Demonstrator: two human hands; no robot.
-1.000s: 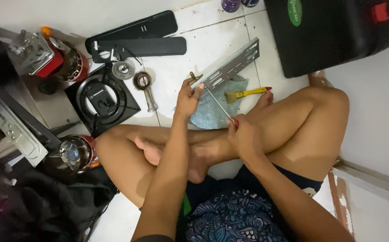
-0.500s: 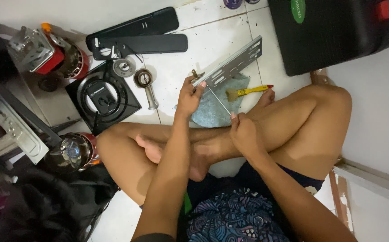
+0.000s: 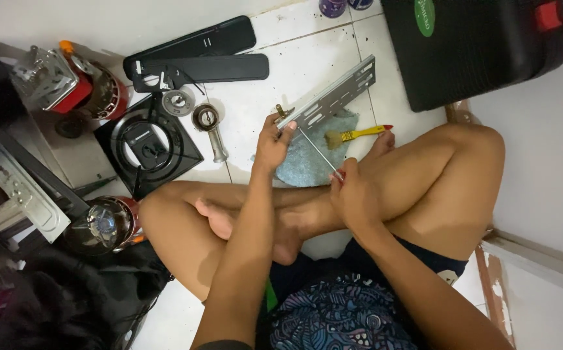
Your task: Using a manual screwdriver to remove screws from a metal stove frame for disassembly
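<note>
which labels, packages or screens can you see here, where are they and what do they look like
Round label: on the lid of the black case at the top right of the floor; a green oval with small pale print.
Red latch: on the same case, near its right edge; a small red block, no label on it that can be made out.
No screens or signs show. The parts on the floor at left bear no label that can be told.

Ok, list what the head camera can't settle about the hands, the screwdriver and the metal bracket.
- Screwdriver tip: hidden where it meets the metal bracket, behind the left hand.
- Screwdriver handle: wrapped inside the right hand; only a red end shows.
- Small brass part at the bracket's near end: too small to identify.
- Black case: cut off by the top edge.
- Grey cloth: partly covered by hands and leg.
</note>
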